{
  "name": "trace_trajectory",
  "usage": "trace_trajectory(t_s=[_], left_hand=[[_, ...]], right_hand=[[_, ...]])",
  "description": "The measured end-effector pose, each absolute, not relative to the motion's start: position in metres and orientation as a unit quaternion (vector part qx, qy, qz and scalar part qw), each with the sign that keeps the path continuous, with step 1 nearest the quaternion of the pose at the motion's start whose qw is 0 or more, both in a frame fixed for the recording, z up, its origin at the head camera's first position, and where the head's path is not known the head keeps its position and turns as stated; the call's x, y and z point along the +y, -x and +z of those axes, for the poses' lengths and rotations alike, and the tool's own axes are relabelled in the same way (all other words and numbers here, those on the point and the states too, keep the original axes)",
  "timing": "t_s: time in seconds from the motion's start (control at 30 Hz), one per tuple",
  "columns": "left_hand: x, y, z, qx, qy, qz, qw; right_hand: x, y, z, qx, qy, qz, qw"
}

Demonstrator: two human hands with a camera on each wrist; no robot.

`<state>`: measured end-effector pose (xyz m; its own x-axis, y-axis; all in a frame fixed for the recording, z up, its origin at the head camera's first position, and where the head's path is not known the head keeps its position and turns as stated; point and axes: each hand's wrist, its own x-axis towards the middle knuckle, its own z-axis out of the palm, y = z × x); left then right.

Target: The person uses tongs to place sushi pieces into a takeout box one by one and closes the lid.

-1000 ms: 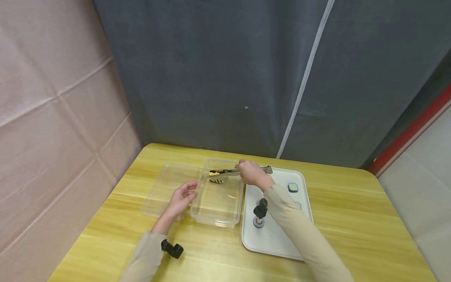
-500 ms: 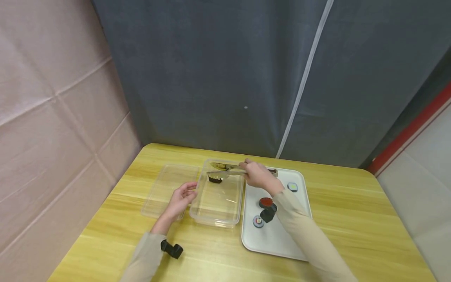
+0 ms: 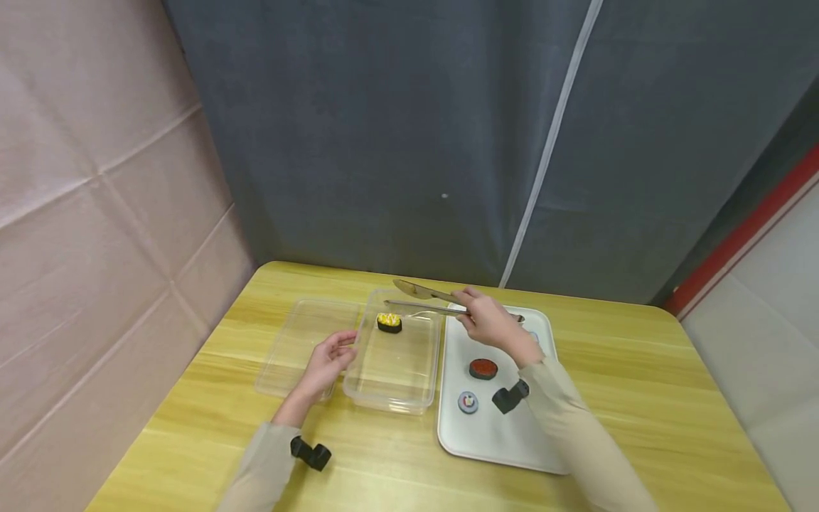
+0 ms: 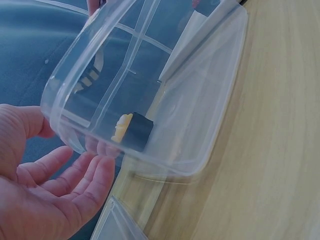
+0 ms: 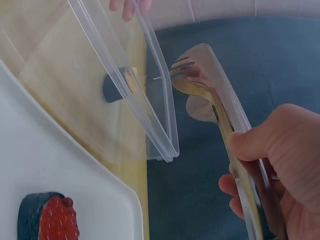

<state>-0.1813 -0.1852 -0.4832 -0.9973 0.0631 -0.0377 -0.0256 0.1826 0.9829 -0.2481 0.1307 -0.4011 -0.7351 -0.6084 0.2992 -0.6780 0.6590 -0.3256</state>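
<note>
A pair of metal tongs [image 3: 425,308] is gripped in my right hand [image 3: 491,323]; its spread ends, one slotted, stand above the far part of a clear plastic container [image 3: 393,387] with nothing between them. Inside that container lies a corn-topped sushi piece [image 3: 389,323] with a dark wrap, apart from the tongs. My left hand [image 3: 326,363] rests its relaxed fingers against the container's left wall; the left wrist view has the fingertips [image 4: 102,170] beside the plastic. On the white tray [image 3: 454,437] sit a red-roe sushi [image 3: 483,368] and a small round sushi roll [image 3: 468,402].
A flat clear lid [image 3: 288,355] lies left of the container, partly under the left hand. The right forearm crosses the tray, and the right hand mostly covers another piece [image 3: 534,336] at its back right. A dark curtain [image 3: 384,142] hangs behind the wooden table [image 3: 640,398].
The tongs have opened and let go of the corn sushi, which stays in the container. My right hand has moved up and right, uncovering the red-roe sushi. The left hand has stayed put.
</note>
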Motion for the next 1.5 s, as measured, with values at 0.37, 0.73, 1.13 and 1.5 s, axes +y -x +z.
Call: trace_trajectory(t_s=[0.37,0.73,1.13,1.5], left_hand=[[-0.186,0.182,-0.485,0.769,-0.019,0.637,0.036],[-0.186,0.18,-0.484,0.77,-0.003,0.637,0.038],[-0.186,0.18,-0.484,0.773,-0.002,0.634,0.032],[-0.188,0.18,-0.484,0.77,-0.008,0.637,0.038]], right_hand=[[0.166,0.238,-0.404,-0.906,-0.331,0.237,0.119],[0.204,0.224,-0.405,-0.911,-0.311,0.23,0.139],[0.251,0.21,-0.412,-0.918,-0.278,0.228,0.168],[0.297,0.203,-0.423,-0.909,-0.286,0.227,0.203]])
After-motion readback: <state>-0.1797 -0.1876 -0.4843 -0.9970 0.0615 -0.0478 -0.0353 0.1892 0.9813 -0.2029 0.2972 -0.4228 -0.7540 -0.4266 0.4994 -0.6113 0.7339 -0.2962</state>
